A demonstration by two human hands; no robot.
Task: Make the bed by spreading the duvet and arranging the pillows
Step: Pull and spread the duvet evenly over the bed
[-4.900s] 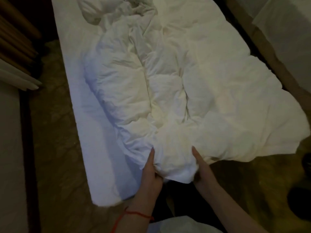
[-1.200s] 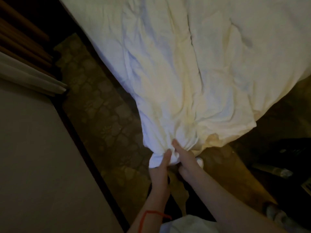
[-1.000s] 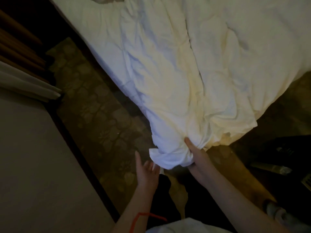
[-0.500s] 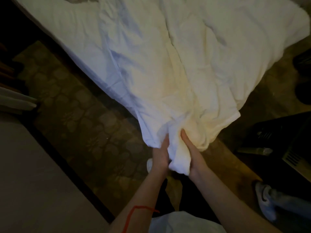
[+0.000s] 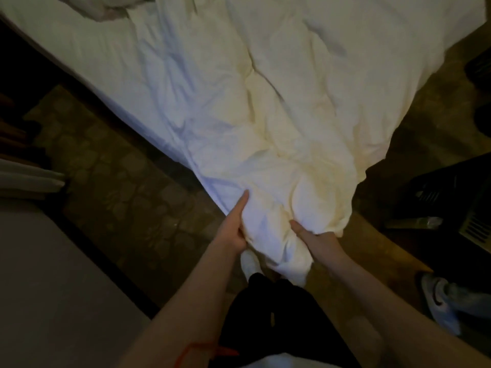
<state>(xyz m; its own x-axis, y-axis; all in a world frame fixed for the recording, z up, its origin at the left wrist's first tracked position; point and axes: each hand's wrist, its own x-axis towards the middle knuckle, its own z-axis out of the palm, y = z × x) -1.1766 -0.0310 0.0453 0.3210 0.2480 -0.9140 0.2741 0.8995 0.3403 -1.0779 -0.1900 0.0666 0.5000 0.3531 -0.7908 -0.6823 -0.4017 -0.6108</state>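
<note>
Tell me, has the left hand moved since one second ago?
Yes. The left hand was off the duvet, over the carpet; it now grips the duvet's corner.

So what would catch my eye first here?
The big white duvet, rumpled, fills the top and middle and runs down to a bunched corner at the centre. There both hands grip it: the left hand on its left side, the right hand on its right. Dark patterned floor lies to the left, and a pale shoe shows at the lower right edge.
</note>
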